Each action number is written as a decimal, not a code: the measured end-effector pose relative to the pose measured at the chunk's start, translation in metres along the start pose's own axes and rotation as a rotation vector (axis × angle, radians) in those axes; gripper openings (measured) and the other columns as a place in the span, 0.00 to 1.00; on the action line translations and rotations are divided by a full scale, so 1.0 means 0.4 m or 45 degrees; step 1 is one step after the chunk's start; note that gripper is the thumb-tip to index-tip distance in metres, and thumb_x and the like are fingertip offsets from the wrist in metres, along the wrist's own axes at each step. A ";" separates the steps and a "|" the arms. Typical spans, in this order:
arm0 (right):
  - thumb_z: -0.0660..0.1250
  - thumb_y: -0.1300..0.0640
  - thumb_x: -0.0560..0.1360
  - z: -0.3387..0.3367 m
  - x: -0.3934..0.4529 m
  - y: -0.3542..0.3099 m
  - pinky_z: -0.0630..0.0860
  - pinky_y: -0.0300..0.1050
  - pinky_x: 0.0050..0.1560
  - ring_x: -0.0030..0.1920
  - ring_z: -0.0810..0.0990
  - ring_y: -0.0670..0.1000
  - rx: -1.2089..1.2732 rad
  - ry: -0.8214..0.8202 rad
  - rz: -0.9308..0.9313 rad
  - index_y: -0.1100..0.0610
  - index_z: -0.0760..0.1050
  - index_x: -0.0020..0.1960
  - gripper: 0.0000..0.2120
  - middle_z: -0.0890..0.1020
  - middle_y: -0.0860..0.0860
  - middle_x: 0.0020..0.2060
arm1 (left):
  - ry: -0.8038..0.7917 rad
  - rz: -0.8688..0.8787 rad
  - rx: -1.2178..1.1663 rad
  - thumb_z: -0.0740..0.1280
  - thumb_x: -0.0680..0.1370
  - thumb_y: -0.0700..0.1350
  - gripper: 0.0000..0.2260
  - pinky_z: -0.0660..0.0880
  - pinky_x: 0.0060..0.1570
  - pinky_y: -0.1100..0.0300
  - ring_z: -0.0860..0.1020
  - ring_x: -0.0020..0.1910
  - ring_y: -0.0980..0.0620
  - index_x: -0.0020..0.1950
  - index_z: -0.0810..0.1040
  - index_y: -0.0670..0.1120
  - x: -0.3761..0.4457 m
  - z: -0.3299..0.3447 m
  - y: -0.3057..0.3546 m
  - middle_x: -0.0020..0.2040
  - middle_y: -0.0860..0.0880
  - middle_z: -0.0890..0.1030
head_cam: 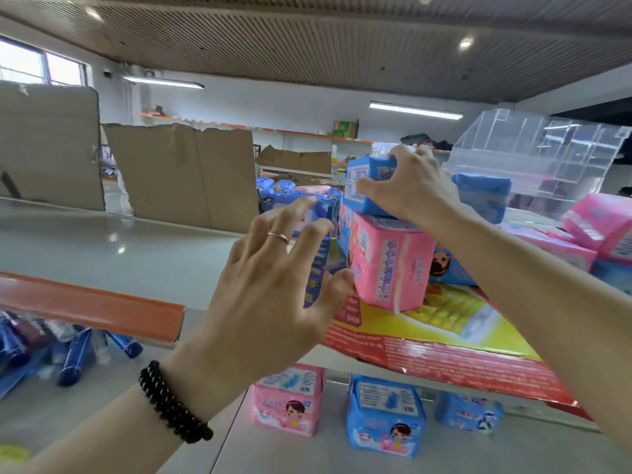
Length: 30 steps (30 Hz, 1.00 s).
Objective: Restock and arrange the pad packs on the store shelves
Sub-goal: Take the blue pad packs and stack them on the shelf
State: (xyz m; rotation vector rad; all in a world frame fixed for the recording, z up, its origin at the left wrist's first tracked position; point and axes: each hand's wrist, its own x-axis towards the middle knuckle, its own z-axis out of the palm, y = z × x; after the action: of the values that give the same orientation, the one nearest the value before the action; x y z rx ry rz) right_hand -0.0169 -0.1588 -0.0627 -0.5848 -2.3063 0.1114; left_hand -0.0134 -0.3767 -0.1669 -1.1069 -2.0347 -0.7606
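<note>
My right hand [407, 186] grips a blue pad pack [362, 186] from above; it sits on top of a pink pad pack [390, 265]. Both stand on a flat red and yellow carton [444, 350] on the top shelf. My left hand [273, 289], with a ring and a black bead bracelet, hovers with spread fingers just left of the pink pack, its thumb close to the pack's lower corner. On the shelf below stand a pink pack [289, 405] and two blue packs [384, 419] [468, 413].
More pink packs [602, 224] and blue packs [485, 196] lie at the right, under a clear acrylic bin [540, 148]. Cardboard sheets [184, 172] stand at the back of the grey shelf top [102, 244]. An orange shelf edge [89, 306] runs at left, with blue tubes [75, 354] below.
</note>
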 end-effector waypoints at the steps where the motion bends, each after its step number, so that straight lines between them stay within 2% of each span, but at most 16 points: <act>1: 0.66 0.36 0.71 -0.010 -0.005 0.000 0.67 0.48 0.47 0.51 0.71 0.54 0.053 0.042 -0.007 0.52 0.71 0.66 0.29 0.73 0.53 0.58 | 0.006 -0.005 -0.022 0.56 0.77 0.63 0.26 0.67 0.69 0.48 0.63 0.74 0.49 0.71 0.68 0.51 -0.003 -0.002 -0.002 0.77 0.52 0.64; 3: 0.66 0.39 0.73 -0.037 -0.004 0.017 0.67 0.46 0.48 0.50 0.72 0.52 0.288 0.120 0.040 0.49 0.74 0.64 0.23 0.76 0.50 0.55 | 0.017 -0.023 -0.110 0.59 0.78 0.62 0.26 0.68 0.68 0.49 0.63 0.73 0.50 0.73 0.63 0.53 -0.007 -0.007 -0.007 0.76 0.54 0.64; 5: 0.66 0.40 0.70 -0.080 -0.003 0.038 0.76 0.48 0.50 0.50 0.78 0.52 0.749 0.158 0.199 0.43 0.79 0.57 0.17 0.79 0.46 0.49 | 0.011 -0.058 -0.214 0.61 0.77 0.61 0.27 0.68 0.64 0.53 0.63 0.71 0.54 0.74 0.58 0.58 -0.008 -0.013 -0.011 0.75 0.59 0.63; 7: 0.67 0.41 0.64 -0.124 -0.005 0.057 0.82 0.59 0.52 0.42 0.82 0.51 1.178 0.104 0.379 0.45 0.80 0.45 0.13 0.81 0.45 0.39 | -0.007 -0.083 -0.267 0.61 0.76 0.61 0.29 0.66 0.59 0.59 0.62 0.69 0.59 0.74 0.54 0.62 -0.002 -0.016 -0.012 0.72 0.63 0.63; 9: 0.67 0.42 0.65 -0.167 -0.021 0.071 0.79 0.69 0.49 0.31 0.79 0.50 1.392 0.012 0.448 0.49 0.76 0.41 0.12 0.78 0.46 0.30 | -0.021 -0.093 -0.305 0.61 0.76 0.63 0.29 0.62 0.57 0.67 0.61 0.67 0.62 0.74 0.52 0.64 0.010 -0.011 -0.010 0.69 0.64 0.64; 12: 0.62 0.46 0.75 -0.221 -0.061 0.089 0.81 0.60 0.48 0.28 0.77 0.49 1.456 -0.089 0.502 0.49 0.71 0.38 0.10 0.74 0.44 0.20 | -0.045 -0.124 -0.438 0.64 0.77 0.62 0.30 0.62 0.53 0.76 0.63 0.67 0.62 0.74 0.53 0.62 0.033 -0.002 0.004 0.63 0.68 0.66; 13: 0.61 0.46 0.76 -0.234 -0.077 0.098 0.82 0.57 0.44 0.27 0.77 0.48 1.476 -0.122 0.498 0.48 0.71 0.37 0.10 0.74 0.44 0.20 | -0.066 -0.142 -0.512 0.66 0.77 0.60 0.30 0.64 0.55 0.75 0.65 0.68 0.60 0.74 0.54 0.62 0.043 0.001 0.010 0.63 0.68 0.66; 15: 0.61 0.46 0.76 -0.254 -0.106 0.115 0.81 0.51 0.36 0.24 0.78 0.48 1.545 -0.166 0.461 0.48 0.72 0.39 0.10 0.75 0.46 0.24 | -0.091 -0.167 -0.649 0.69 0.75 0.60 0.31 0.71 0.62 0.60 0.69 0.69 0.56 0.72 0.54 0.64 0.063 0.006 0.019 0.66 0.64 0.67; 16: 0.61 0.45 0.76 -0.264 -0.122 0.121 0.81 0.51 0.35 0.26 0.79 0.49 1.561 -0.206 0.448 0.49 0.73 0.41 0.09 0.76 0.46 0.25 | -0.088 -0.177 -0.693 0.69 0.73 0.62 0.32 0.73 0.64 0.52 0.71 0.69 0.53 0.71 0.55 0.64 0.071 0.006 0.025 0.67 0.61 0.69; 18: 0.61 0.44 0.75 -0.278 -0.145 0.139 0.81 0.53 0.37 0.33 0.80 0.52 1.602 -0.274 0.419 0.51 0.75 0.48 0.11 0.77 0.48 0.30 | -0.057 -0.163 -0.757 0.68 0.69 0.67 0.35 0.74 0.65 0.44 0.72 0.68 0.51 0.71 0.56 0.63 0.087 0.006 0.033 0.69 0.57 0.70; 21: 0.60 0.43 0.71 -0.300 -0.178 0.167 0.79 0.53 0.42 0.44 0.78 0.55 1.687 -0.353 0.395 0.51 0.73 0.51 0.15 0.75 0.53 0.45 | -0.026 -0.137 -0.866 0.68 0.68 0.69 0.37 0.74 0.65 0.41 0.71 0.70 0.55 0.71 0.56 0.62 0.111 -0.003 0.046 0.70 0.58 0.70; 23: 0.58 0.42 0.71 -0.316 -0.211 0.178 0.76 0.51 0.43 0.44 0.77 0.55 1.725 -0.431 0.377 0.51 0.74 0.48 0.15 0.73 0.53 0.48 | -0.038 -0.068 -1.008 0.70 0.69 0.67 0.35 0.73 0.65 0.39 0.70 0.71 0.56 0.70 0.58 0.63 0.125 -0.014 0.061 0.70 0.56 0.72; 25: 0.55 0.43 0.75 -0.323 -0.247 0.196 0.75 0.48 0.44 0.42 0.77 0.54 1.766 -0.480 0.354 0.50 0.76 0.43 0.15 0.74 0.52 0.46 | -0.076 0.010 -1.257 0.73 0.71 0.59 0.33 0.75 0.61 0.37 0.73 0.70 0.51 0.69 0.60 0.59 0.135 -0.027 0.080 0.67 0.53 0.76; 27: 0.54 0.44 0.77 -0.319 -0.281 0.213 0.76 0.43 0.40 0.37 0.78 0.52 1.764 -0.492 0.334 0.50 0.78 0.39 0.18 0.78 0.50 0.39 | -0.182 0.054 -1.523 0.75 0.71 0.51 0.33 0.80 0.55 0.42 0.79 0.64 0.44 0.70 0.60 0.54 0.131 -0.041 0.102 0.62 0.49 0.80; 29: 0.54 0.43 0.77 -0.315 -0.323 0.218 0.74 0.38 0.30 0.31 0.78 0.49 1.791 -0.539 0.342 0.50 0.80 0.36 0.21 0.79 0.49 0.34 | -0.268 0.113 -1.642 0.78 0.71 0.51 0.36 0.82 0.50 0.45 0.81 0.57 0.36 0.71 0.60 0.52 0.115 -0.048 0.126 0.60 0.38 0.80; 30: 0.55 0.43 0.77 -0.320 -0.349 0.216 0.74 0.38 0.29 0.31 0.78 0.49 1.799 -0.571 0.357 0.49 0.80 0.35 0.21 0.79 0.49 0.34 | -0.279 0.133 -1.653 0.78 0.70 0.52 0.36 0.82 0.49 0.43 0.81 0.54 0.31 0.71 0.61 0.51 0.104 -0.049 0.139 0.58 0.33 0.78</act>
State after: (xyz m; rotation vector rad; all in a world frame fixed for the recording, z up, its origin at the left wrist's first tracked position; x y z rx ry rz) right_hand 0.1905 -0.1553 -0.0820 -0.0935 -1.8556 1.9336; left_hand 0.0240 -0.3460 -0.1132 -1.9877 -1.4812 -2.0897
